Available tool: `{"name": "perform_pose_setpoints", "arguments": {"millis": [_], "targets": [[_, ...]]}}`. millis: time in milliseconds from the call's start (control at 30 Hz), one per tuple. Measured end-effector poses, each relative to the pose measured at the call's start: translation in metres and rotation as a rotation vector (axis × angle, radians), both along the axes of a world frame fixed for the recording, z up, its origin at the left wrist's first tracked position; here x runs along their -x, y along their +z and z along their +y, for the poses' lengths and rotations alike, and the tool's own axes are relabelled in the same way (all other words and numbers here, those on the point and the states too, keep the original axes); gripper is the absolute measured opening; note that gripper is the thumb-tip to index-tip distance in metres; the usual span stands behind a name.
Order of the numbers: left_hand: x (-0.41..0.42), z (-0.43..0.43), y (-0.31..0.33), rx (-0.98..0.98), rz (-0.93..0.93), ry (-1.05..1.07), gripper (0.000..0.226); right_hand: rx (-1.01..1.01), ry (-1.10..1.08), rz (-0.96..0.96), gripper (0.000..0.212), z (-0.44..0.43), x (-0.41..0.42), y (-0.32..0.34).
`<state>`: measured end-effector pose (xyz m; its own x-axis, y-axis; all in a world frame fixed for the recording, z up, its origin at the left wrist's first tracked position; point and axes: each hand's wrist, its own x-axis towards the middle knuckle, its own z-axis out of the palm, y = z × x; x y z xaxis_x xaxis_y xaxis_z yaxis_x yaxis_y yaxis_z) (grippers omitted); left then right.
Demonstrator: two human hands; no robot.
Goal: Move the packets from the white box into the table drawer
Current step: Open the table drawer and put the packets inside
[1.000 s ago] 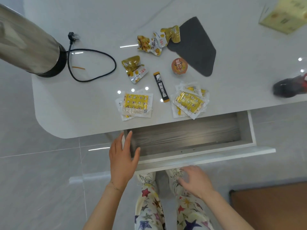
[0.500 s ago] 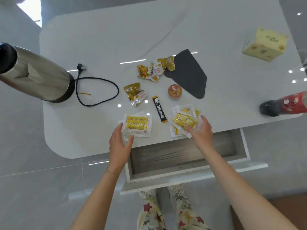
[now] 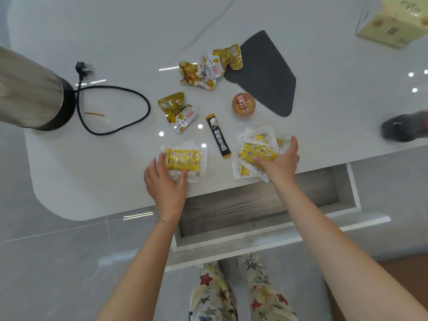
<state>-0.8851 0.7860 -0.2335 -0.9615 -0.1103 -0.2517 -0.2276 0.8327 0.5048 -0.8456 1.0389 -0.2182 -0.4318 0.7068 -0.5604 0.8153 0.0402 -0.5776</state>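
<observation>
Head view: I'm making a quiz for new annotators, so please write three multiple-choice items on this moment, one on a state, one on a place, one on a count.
1. The white table drawer is: A shut; B pulled open, no packets seen inside; C open and full of packets.
2. The black stick sachet lies: A in the drawer; B between the left stack and right stack of yellow clear-wrapped packets; C on the floor.
3. Hands touching yellow packets: A none; B one; C two.
Answers: 1 B, only its grey wood-grain bottom shows; 2 B, a stack lies on either side; 3 C, the left hand grips the left stack, the right hand lies on the right stack.
</observation>
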Motion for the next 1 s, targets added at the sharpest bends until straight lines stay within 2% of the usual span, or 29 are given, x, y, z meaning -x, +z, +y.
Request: {"name": "perform_pose_setpoints", "arguments": {"millis": [67, 200, 333, 467, 733, 867, 1000], "targets": [[-0.001, 0.006, 0.003, -0.024, 0.003, 0.034, 0.076, 0.068, -0.037, 0.036, 0.110, 0.000, -0.004, 0.001], [-0.007, 0.017, 0.011, -0.132, -0.115, 0.152, 0.089, 0.200, -0.127, 0.061, 0.094, -0.003, -0.014, 0.006], [-0.019, 0.017, 0.018, -0.369, -0.185, 0.223, 0.051, 0.272, -0.170, 0.078, 0.074, -0.007, -0.023, 0.007], [-0.031, 0.015, 0.035, -0.584, -0.247, 0.309, 0.041, 0.312, -0.198, 0.154, 0.052, -0.012, -0.035, 0.018], [-0.063, 0.011, 0.070, -0.789, -0.422, 0.441, 0.041, 0.547, -0.340, 0.240, 0.047, -0.016, -0.076, 0.047], [-0.083, 0.000, 0.082, -0.933, -0.518, 0.485, 0.045, 0.708, -0.386, 0.274, 0.060, -0.010, -0.110, 0.058], [-0.110, -0.015, 0.064, -0.859, -0.678, 0.354, 0.045, 0.750, -0.332, 0.170, 0.050, -0.007, -0.142, 0.047]]}}
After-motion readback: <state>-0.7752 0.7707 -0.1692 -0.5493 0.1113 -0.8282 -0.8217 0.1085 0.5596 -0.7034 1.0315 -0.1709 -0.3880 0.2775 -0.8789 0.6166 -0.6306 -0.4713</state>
